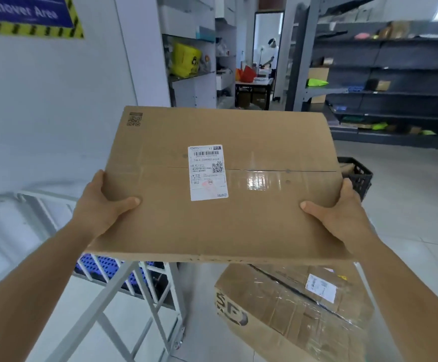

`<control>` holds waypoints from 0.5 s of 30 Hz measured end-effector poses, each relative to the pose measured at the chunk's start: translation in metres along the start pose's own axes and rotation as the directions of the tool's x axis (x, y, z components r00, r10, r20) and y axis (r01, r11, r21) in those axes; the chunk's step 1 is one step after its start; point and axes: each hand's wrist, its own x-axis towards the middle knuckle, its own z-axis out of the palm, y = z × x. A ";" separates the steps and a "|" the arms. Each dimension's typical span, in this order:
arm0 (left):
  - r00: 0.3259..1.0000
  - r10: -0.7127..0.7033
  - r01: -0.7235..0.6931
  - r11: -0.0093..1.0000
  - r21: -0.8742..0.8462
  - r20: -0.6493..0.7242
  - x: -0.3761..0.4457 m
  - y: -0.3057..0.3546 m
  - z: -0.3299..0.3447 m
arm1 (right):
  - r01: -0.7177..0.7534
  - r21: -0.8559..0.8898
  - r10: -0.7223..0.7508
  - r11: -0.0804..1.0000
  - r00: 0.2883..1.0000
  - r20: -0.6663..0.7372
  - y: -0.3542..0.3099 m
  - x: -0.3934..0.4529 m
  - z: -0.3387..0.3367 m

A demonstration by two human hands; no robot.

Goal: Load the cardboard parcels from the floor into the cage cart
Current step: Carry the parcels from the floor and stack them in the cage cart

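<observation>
Light: bright, even, indoor
Glare: on tape [258, 182], centre right of the frame
Blur: sign [27, 14], upper left
Edges: bowed by wide-angle distortion

Dark shelving [395, 82], black crate [358, 178]

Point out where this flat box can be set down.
Bare floor lies right of the held box, past the black crate. Below, the taped parcel crowds the spot beside the cage cart.

Two bare forearms and hands [100, 205], sleeveless to the frame edge, ringless, watchless.
</observation>
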 end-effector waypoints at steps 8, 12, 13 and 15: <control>0.972 -0.127 0.127 0.992 -0.014 -0.198 -0.024 -0.030 -0.092 | 0.185 0.074 -0.195 0.980 0.969 0.152 -0.090 0.002 0.059; 0.930 -0.199 0.205 0.979 -0.012 -0.309 -0.045 -0.050 -0.132 | 0.268 0.122 -0.289 0.956 0.931 0.223 -0.132 -0.004 0.093; 0.918 -0.216 0.225 0.974 -0.012 -0.333 -0.051 -0.057 -0.141 | 0.286 0.123 -0.308 0.950 0.920 0.243 -0.142 -0.006 0.102; 0.891 -0.254 0.256 0.966 -0.045 -0.377 -0.065 -0.069 -0.156 | 0.319 0.137 -0.346 0.938 0.894 0.286 -0.161 -0.010 0.122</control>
